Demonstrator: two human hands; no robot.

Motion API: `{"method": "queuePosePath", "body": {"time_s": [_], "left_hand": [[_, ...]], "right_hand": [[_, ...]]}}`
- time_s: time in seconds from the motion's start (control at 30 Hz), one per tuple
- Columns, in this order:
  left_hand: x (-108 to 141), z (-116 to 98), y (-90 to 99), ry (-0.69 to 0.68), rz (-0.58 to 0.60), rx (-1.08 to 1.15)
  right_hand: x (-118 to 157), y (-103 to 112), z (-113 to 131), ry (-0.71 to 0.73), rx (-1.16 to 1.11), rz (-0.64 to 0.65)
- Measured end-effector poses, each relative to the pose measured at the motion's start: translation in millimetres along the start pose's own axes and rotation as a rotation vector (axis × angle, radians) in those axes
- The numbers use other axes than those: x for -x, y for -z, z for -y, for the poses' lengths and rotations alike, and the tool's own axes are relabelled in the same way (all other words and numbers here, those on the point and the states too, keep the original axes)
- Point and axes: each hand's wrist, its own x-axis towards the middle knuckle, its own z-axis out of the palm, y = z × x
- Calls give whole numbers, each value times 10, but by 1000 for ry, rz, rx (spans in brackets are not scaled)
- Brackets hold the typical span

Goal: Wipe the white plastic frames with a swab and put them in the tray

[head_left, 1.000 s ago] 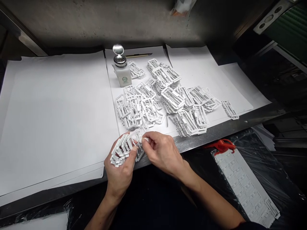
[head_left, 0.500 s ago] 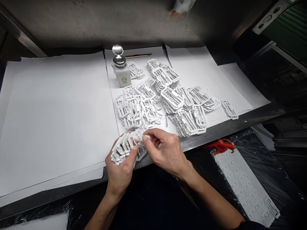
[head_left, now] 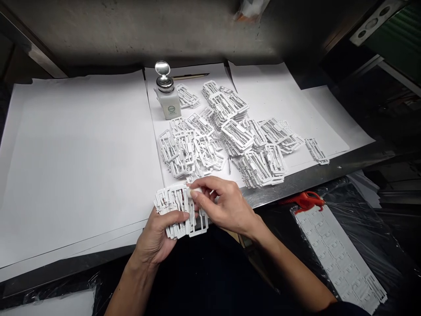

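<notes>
My left hand (head_left: 159, 237) is closed around a fanned stack of thin white plastic frames (head_left: 177, 197), with the thumb lying across their faces. The frames have narrow bars and slots inside. My right hand (head_left: 223, 202) pinches a small white wad (head_left: 194, 192) between thumb and fingertips, against the upper right part of the stack. Its material is too small to make out. Just beyond my hands, many similar white frames (head_left: 205, 151) lie in overlapping piles on white paper. A white pump bottle (head_left: 171, 105) with its metal lid raised stands behind them.
White paper sheets (head_left: 82, 166) cover the metal bench (head_left: 296, 175). Tweezers (head_left: 230, 165) lie by the piles, and a thin dark-and-tan tool (head_left: 192, 76) is at the back. Below right are a red-handled tool (head_left: 307, 201) and a grey moulded sheet (head_left: 338, 254) on black plastic.
My left hand has turned the stack so its faces show more and lowered it slightly. My right hand has shifted a little left, bringing the white wad over the frames.
</notes>
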Motion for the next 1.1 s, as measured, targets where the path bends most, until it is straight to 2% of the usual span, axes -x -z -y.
{"method": "queuePosePath", "body": {"time_s": [0.1,0.13,0.27,0.3,0.4,0.43,0.53,0.6,0.7,0.77,0.87,0.93,1.0,1.1], "left_hand": [[-10,5,-2,28,10,-8],[-16,8,-9,26,5,-4],[-39,15,-36,-9,-13,28],[-42,16,-38,-3,-10,32],[-41,19,-31,49,8,26],[-38,19,-27,57,15,31],[-21,16,-14,44,18,63],[-11,10,-9,49,13,54],[-10,2,-6,95,18,7],[-21,2,-9,108,25,11],[-40,8,-15,77,34,58],[-44,13,-14,78,38,62],[-41,15,-4,116,49,38],[-38,13,21,150,72,26]], "right_hand": [[-5,-5,-8,-19,8,-128],[4,-6,-3,-10,11,-124],[49,-8,12,51,31,61],[54,-3,11,46,43,57],[58,29,11,8,64,-62],[57,42,14,17,72,-56],[38,73,21,93,120,123],[5,88,9,118,148,174],[-37,118,-9,84,146,9],[-30,135,0,49,104,-20],[4,125,19,43,42,145],[-8,104,-7,59,26,183],[-59,99,-75,43,18,81],[-136,138,-191,-54,6,-109]]}}
